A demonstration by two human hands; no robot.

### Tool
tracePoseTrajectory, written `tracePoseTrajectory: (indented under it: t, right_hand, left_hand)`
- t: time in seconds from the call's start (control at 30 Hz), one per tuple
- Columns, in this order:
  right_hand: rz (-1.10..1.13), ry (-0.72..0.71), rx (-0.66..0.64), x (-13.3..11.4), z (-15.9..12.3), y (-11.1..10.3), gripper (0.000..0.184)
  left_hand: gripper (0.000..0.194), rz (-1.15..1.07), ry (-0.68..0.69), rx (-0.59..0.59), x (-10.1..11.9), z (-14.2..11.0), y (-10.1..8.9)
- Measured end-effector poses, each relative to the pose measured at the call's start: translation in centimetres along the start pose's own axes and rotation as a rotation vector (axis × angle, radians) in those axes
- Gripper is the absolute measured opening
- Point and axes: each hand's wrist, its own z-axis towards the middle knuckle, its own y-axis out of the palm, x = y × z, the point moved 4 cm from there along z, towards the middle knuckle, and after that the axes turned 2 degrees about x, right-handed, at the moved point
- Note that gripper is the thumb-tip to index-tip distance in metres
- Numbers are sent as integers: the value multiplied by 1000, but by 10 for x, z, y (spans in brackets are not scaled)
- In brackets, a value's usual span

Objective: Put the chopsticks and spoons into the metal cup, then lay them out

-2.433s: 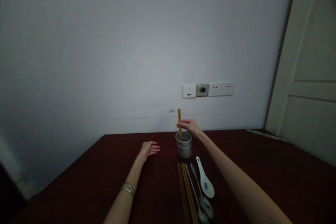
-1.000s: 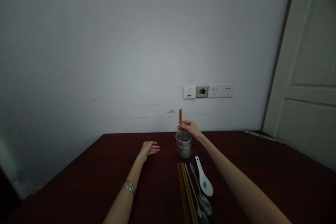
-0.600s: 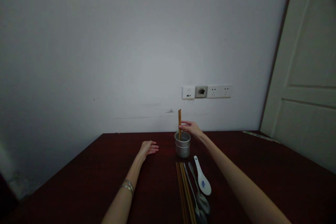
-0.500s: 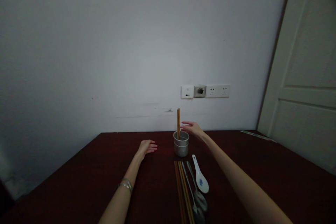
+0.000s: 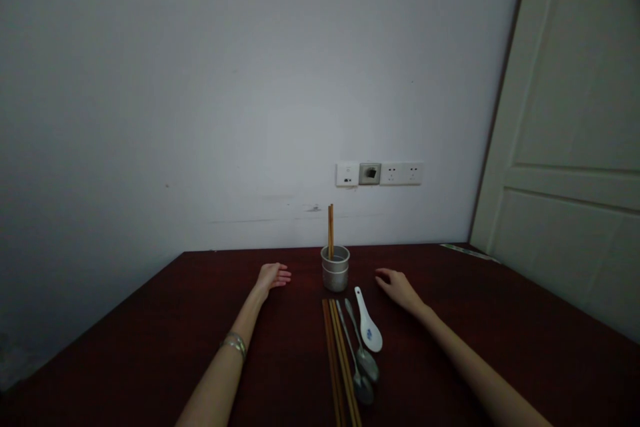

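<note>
A grey metal cup (image 5: 335, 276) stands upright between my hands, with a pair of light wooden chopsticks (image 5: 331, 227) upright in it. My left hand (image 5: 273, 277) rests on the table to the cup's left, fingers stretched out and holding nothing. To the right of the cup lies my right hand (image 5: 397, 285), empty, its fingers apart and slightly curved. In front of the cup are darker chopsticks (image 5: 332, 353), lighter chopsticks (image 5: 344, 360), two metal spoons (image 5: 368, 365) and a white ceramic spoon (image 5: 369, 327) with a blue mark, lying side by side.
The dark red table (image 5: 150, 347) reaches back to a pale wall (image 5: 250, 113) with sockets (image 5: 400, 174). A pale door (image 5: 570, 147) stands on the right. A thin printed strip (image 5: 470, 252) lies near the table's back right edge.
My right hand has moved away from the chopsticks above the cup, down and right to the table. My left hand stays beside the cup. The whole view has shifted slightly.
</note>
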Motion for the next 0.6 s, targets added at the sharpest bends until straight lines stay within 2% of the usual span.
tracePoseTrajectory:
  t: [0.17, 0.4, 0.5, 0.6]
  right_hand:
    - [-181, -87, -20, -4, -18, 6, 36]
    - [-255, -90, -44, -4, -18, 9, 38]
    - [-254, -93, -39, -3, -19, 8, 39]
    - [-235, -90, -30, -5, -19, 6, 38]
  left_hand:
    - [24, 50, 1, 21, 2, -3, 2]
    - [22, 83, 14, -15, 8, -16, 1]
    - [22, 201, -42, -45, 16, -26, -1]
    - [21, 388, -51, -109, 27, -40, 6]
